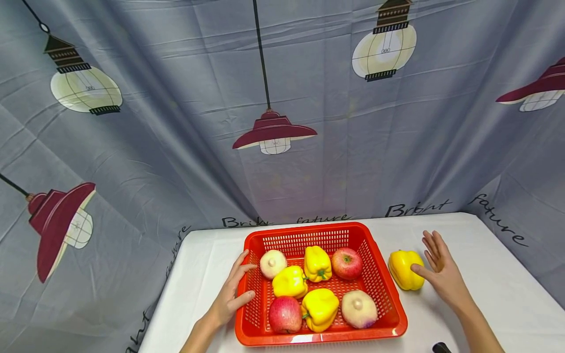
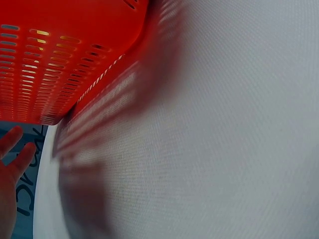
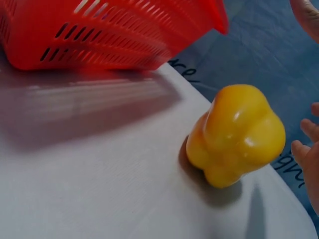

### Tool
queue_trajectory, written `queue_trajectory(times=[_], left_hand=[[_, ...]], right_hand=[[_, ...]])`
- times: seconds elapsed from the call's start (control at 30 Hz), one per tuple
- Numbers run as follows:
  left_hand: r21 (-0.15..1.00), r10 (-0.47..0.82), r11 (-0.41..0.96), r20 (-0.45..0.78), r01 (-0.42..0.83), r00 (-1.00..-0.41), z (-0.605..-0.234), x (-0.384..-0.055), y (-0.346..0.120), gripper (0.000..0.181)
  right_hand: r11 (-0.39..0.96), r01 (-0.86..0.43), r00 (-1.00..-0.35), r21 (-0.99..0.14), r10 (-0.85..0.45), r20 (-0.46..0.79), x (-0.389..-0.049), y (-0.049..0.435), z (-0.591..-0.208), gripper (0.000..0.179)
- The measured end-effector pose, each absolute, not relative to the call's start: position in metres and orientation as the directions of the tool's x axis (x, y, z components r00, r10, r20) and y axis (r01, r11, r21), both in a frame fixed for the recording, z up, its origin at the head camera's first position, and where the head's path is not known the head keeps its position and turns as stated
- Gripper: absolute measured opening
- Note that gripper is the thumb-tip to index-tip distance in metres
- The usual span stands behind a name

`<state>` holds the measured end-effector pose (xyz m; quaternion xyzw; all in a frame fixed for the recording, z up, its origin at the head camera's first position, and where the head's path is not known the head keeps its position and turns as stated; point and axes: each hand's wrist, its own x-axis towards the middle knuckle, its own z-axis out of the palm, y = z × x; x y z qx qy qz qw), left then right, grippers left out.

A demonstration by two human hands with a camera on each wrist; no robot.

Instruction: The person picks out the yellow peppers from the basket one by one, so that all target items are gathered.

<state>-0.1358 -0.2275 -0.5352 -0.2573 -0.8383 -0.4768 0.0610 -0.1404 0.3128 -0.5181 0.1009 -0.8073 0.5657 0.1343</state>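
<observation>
A red plastic basket (image 1: 318, 338) holds yellow bell peppers, such as the front one (image 1: 321, 310), two red apples (image 1: 285, 315) (image 1: 347, 263) and two pale round turnips (image 1: 273, 264) (image 1: 359, 309). At the basket's left rim is my left hand (image 1: 231, 291), its fingers and thumb spread; whether they touch the rim I cannot tell. To the right of the basket, a lone yellow bell pepper (image 1: 402, 269) stands on the table. My right hand (image 1: 443, 274) is just right of that pepper with fingers extended. The right wrist view shows this pepper (image 3: 234, 137) apart from the fingers.
A white cloth covers the table (image 1: 446, 228). Behind and around it hangs a grey curtain (image 1: 309, 181) printed with lamps and lettering. A small black object (image 1: 440, 347) shows at the front edge of the head view, near the right forearm.
</observation>
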Motion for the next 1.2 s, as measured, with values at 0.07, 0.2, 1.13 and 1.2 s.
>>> queue_trajectory(times=[0.07,0.2,1.13,1.2], left_hand=[[0.764,0.375,0.416,0.350,0.493,-0.859,-0.535,-0.136,-0.228,0.051],[0.772,0.370,0.417,0.338,0.480,-0.865,-0.535,-0.136,-0.228,0.052],[0.768,0.367,0.423,0.341,0.482,-0.865,-0.534,-0.134,-0.226,0.051],[0.765,0.369,0.422,0.345,0.486,-0.863,-0.533,-0.134,-0.227,0.050]], right_hand=[[0.351,-0.325,-0.940,-0.878,-0.018,0.340,-0.142,0.312,-0.515,0.101],[0.359,-0.353,-0.931,-0.864,-0.042,0.363,-0.144,0.309,-0.508,0.103],[0.323,-0.363,-0.911,-0.874,-0.321,0.260,-0.145,0.274,-0.447,0.103],[0.315,-0.365,-0.906,-0.876,-0.339,0.255,-0.145,0.270,-0.443,0.102]])
